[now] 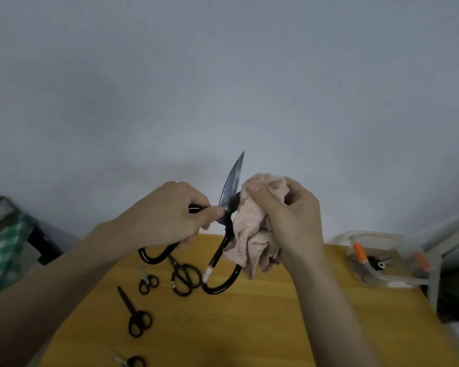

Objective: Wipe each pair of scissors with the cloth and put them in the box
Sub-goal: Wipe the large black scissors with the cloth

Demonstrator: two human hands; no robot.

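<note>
Four small scissors (pixel 136 315) lie below; left hand (pixel 167 215) grips large scissors (pixel 229 192), right hand (pixel 286 215) clutches cloth (pixel 249 234).

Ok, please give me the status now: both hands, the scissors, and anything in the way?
Left hand grips large scissors, blades up. Right hand holds cloth against blade. Nothing in the way.

**Large scissors held up against the cloth**

The left hand (pixel 167 215) grips the big black-handled scissors (pixel 229 197), blades open and pointing up. The right hand (pixel 289 221) bunches a pink cloth (pixel 249 234) around one blade, above the yellow table (pixel 276 327).
</note>
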